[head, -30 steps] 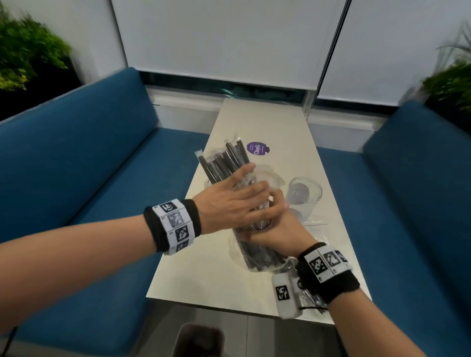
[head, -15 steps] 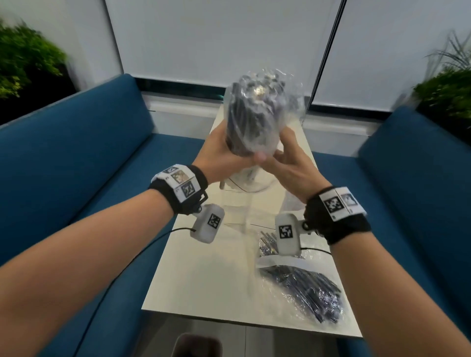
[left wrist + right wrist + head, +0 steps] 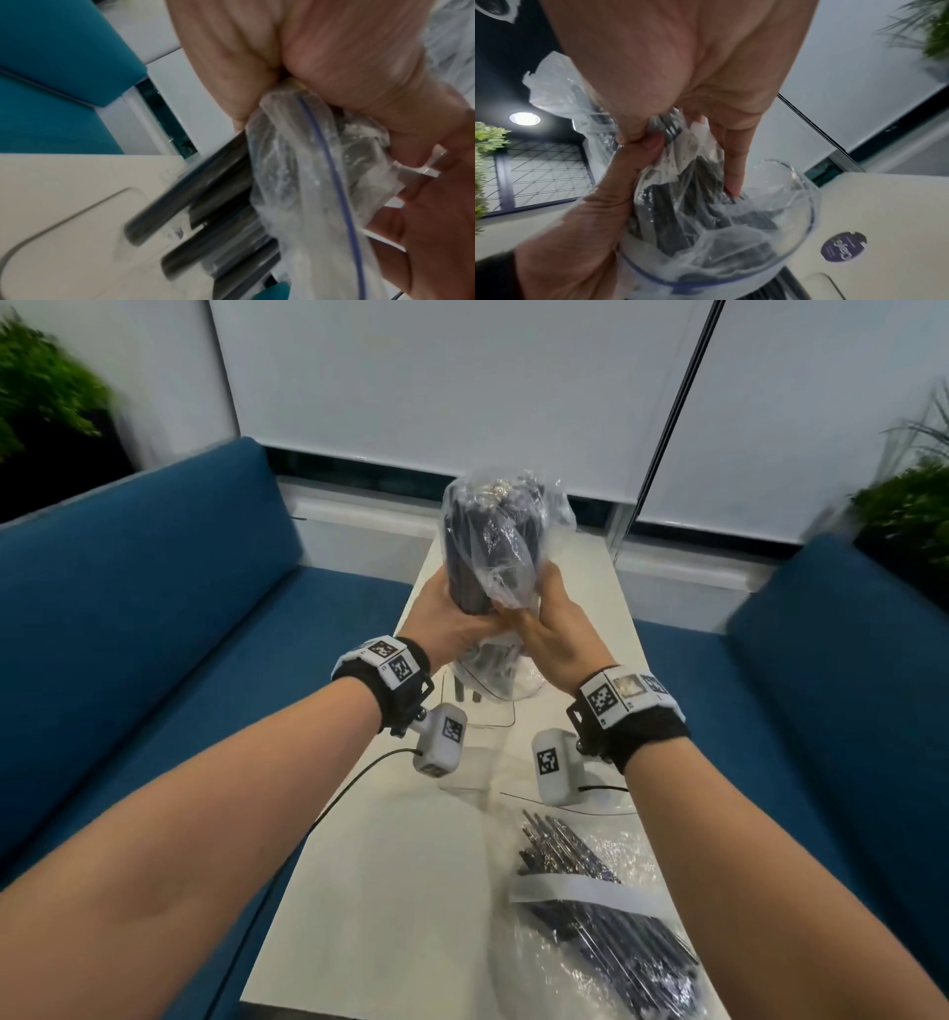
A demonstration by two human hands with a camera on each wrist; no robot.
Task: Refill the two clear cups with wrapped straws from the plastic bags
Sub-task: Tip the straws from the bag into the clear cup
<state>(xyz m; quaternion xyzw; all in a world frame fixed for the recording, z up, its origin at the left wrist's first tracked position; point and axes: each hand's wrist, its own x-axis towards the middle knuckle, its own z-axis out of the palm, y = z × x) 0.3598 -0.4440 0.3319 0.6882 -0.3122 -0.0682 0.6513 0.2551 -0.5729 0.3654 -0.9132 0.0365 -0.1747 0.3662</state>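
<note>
Both hands clamped together on one plastic bag of dark wrapped straws: left hand gripping its left side, right hand pinching its right. Held upended above a clear cup toward the table's far end. Second bag of straws lying at the near right corner.

Two straw bags, one cup
</note>
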